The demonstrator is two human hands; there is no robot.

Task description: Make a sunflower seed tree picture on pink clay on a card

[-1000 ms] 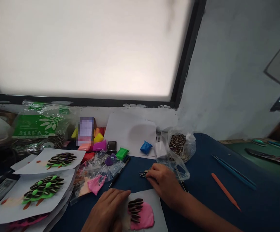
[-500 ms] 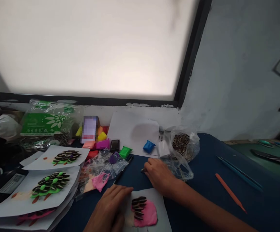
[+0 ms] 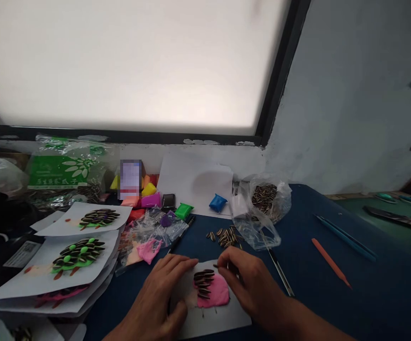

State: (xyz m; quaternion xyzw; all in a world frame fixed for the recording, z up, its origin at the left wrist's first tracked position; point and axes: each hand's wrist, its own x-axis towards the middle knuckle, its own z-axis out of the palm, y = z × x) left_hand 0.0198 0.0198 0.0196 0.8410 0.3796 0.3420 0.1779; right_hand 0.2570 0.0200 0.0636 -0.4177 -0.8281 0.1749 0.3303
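A white paper sheet (image 3: pixel 227 318) lies before me with a flat pink clay shape (image 3: pixel 220 291) on it. Overlapping sunflower seeds (image 3: pixel 203 283) are stuck on the left part of the clay, and thin leg lines are drawn below it. My left hand (image 3: pixel 163 293) rests on the paper's left side, fingers stretched out and holding nothing. Above the clay's upper right, my right hand (image 3: pixel 251 284) pinches one sunflower seed (image 3: pixel 216 265) between thumb and fingertip. Just beyond that hand, a small pile of loose sunflower seeds (image 3: pixel 228 235) sits on the dark blue table.
To the left are stacked papers (image 3: pixel 115 246) bearing seed-and-clay hedgehogs. Coloured clay packets (image 3: pixel 184 210) lie at the back, near a plastic bag of seeds (image 3: pixel 265 199). On the right are a metal tool (image 3: pixel 280 270), an orange clay tool (image 3: pixel 329 261) and blue tweezers (image 3: pixel 345 237).
My right hand has moved back from the seed pile to the pink clay, bringing a seed. The pile and the metal tool now show. My left hand stays on the paper.
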